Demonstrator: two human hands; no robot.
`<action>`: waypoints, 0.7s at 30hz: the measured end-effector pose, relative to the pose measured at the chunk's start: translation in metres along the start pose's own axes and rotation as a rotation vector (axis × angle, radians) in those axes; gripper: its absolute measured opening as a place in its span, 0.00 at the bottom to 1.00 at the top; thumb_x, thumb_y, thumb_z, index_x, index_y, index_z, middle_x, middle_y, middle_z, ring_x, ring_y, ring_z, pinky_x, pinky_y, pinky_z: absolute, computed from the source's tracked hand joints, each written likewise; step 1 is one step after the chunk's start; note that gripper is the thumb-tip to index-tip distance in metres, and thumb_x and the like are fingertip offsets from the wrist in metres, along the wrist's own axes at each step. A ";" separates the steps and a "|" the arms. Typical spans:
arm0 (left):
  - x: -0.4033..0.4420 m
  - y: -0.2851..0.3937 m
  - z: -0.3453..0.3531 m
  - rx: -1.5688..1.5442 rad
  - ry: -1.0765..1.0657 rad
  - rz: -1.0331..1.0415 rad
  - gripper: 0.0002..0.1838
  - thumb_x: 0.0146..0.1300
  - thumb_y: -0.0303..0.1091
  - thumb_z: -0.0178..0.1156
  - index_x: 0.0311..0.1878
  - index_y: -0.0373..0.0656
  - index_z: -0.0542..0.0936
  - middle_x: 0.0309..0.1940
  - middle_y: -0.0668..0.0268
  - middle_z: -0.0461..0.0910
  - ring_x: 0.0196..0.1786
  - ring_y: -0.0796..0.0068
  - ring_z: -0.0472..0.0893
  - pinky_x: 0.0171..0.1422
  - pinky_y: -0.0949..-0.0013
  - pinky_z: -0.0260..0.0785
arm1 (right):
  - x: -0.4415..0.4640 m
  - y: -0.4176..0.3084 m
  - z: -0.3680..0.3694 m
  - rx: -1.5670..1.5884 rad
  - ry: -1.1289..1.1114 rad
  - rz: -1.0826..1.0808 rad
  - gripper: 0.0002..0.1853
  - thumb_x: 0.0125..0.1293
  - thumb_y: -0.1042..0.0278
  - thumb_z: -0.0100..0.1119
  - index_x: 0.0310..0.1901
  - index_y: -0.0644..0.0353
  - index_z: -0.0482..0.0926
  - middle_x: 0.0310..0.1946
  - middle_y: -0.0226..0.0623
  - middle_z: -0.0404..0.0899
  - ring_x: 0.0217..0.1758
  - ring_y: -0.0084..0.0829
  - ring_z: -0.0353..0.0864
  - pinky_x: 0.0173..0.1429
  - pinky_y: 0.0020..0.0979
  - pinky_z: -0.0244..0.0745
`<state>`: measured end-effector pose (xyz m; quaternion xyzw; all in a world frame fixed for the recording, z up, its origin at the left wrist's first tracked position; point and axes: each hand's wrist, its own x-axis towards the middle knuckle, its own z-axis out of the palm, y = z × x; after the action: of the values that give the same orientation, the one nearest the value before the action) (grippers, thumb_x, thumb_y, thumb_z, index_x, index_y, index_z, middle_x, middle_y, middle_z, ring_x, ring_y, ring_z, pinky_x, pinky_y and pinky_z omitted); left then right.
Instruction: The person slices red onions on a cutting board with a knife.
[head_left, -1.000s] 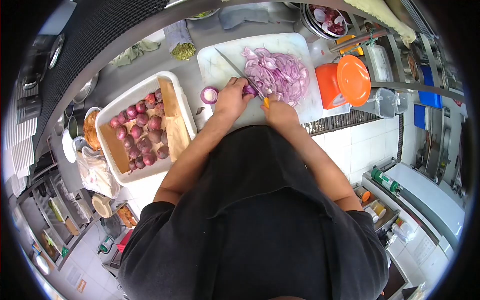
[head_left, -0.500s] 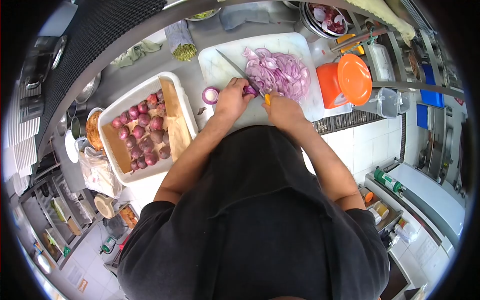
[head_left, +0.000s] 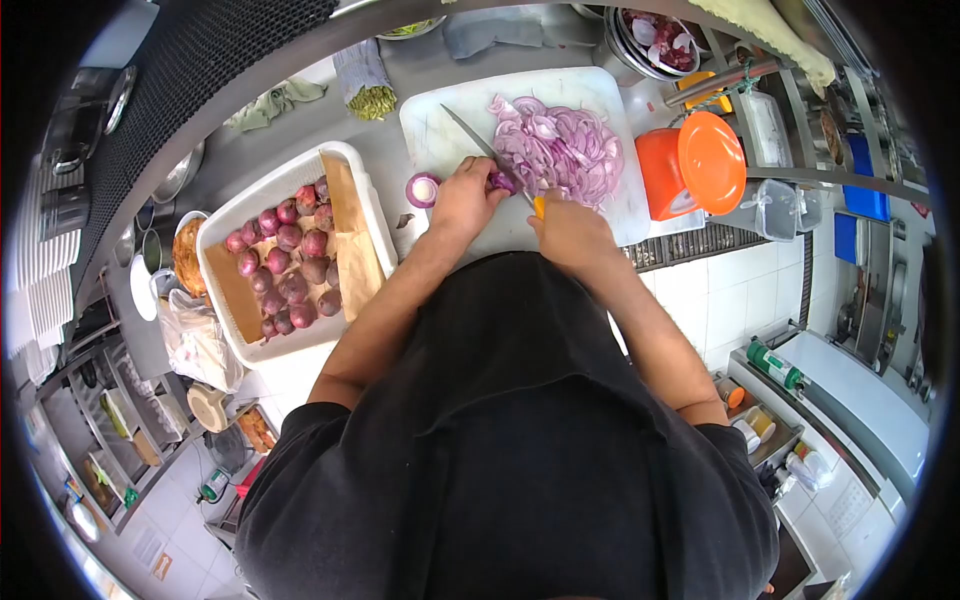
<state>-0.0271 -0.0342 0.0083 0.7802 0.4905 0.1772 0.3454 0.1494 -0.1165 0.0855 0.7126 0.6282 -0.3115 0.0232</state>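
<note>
My left hand (head_left: 466, 205) is closed on a piece of red onion (head_left: 502, 182), pressing it to the white cutting board (head_left: 430, 130). My right hand (head_left: 575, 232) grips the yellow handle of a knife (head_left: 476, 133); its blade lies along the right side of that piece, tip pointing up and left. A heap of sliced red onion (head_left: 570, 150) covers the board just right of the blade. Left of my left hand, a peeled onion half (head_left: 422, 190) rests at the board's edge.
On the left, a white crate (head_left: 378, 225) lined with brown paper holds several whole red onions (head_left: 288, 238). An orange scale (head_left: 665, 175) stands right of the board. Behind it are a metal pot of onion scraps (head_left: 660, 45) and a green bundle (head_left: 372, 100).
My right hand has shifted slightly with the knife, its back turned more upward. My left hand stays on the onion piece.
</note>
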 end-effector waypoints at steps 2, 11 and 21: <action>0.000 0.000 0.001 -0.009 0.002 0.003 0.21 0.59 0.32 0.79 0.52 0.37 0.82 0.48 0.54 0.85 0.44 0.58 0.89 0.51 0.59 0.83 | 0.008 0.008 0.024 0.017 0.017 0.024 0.25 0.79 0.53 0.59 0.59 0.71 0.72 0.42 0.59 0.89 0.46 0.56 0.91 0.50 0.53 0.84; 0.000 0.000 -0.001 0.022 -0.002 0.061 0.21 0.60 0.34 0.77 0.54 0.40 0.82 0.51 0.57 0.84 0.47 0.54 0.88 0.53 0.56 0.83 | 0.025 0.015 0.044 0.058 0.023 0.020 0.24 0.80 0.52 0.58 0.57 0.70 0.71 0.42 0.60 0.89 0.48 0.57 0.91 0.51 0.54 0.84; -0.004 0.011 -0.009 0.323 0.040 0.318 0.20 0.62 0.34 0.74 0.56 0.45 0.83 0.58 0.61 0.83 0.60 0.54 0.83 0.64 0.55 0.78 | 0.025 0.026 0.037 0.131 0.016 -0.033 0.24 0.79 0.53 0.59 0.57 0.70 0.70 0.42 0.60 0.88 0.47 0.58 0.91 0.51 0.54 0.84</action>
<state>-0.0278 -0.0375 0.0225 0.8892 0.3901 0.1642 0.1737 0.1581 -0.1158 0.0343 0.7047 0.6183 -0.3465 -0.0334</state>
